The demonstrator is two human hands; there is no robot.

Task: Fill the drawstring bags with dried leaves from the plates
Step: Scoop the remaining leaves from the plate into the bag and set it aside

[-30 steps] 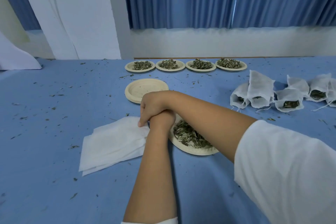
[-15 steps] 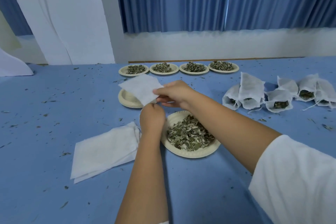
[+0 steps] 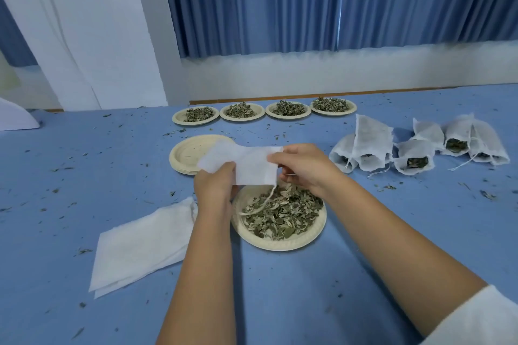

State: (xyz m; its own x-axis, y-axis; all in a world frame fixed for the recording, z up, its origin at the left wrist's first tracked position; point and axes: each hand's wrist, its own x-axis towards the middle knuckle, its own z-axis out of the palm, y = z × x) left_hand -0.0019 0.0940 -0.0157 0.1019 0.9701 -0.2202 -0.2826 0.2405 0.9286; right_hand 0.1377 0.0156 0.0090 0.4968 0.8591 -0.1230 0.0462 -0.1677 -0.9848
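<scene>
Item one, left of and nearer than the left hand (image 3: 214, 187): a pile of flat white bags (image 3: 143, 244), lying on the blue counter (image 3: 350, 288), its right edge just beside the left forearm. Item two: the left hand, fingers curled round the lower left part of one white drawstring bag (image 3: 246, 165), which we find lifted off the counter between the two hands. Beyond the left hand, partly hidden by that bag, we count a stack of empty plates (image 3: 186, 155). Item three, below both hands: a plate (image 3: 283, 245) of dried leaves (image 3: 283, 213); the bag's string (image 3: 262, 204) hangs onto the leaves. Item four: the right hand (image 3: 305, 168), pinching the bag's right edge with thumb and fingers. Well beyond the hands we count four plates of leaves (image 3: 288, 117) in a row at the counter's far edge. Item five, right of the right hand: a cluster of filled bags (image 3: 414, 158), mouths toward us, leaves showing in several. Leaf crumbs (image 3: 487, 194) lie scattered over the counter.
</scene>
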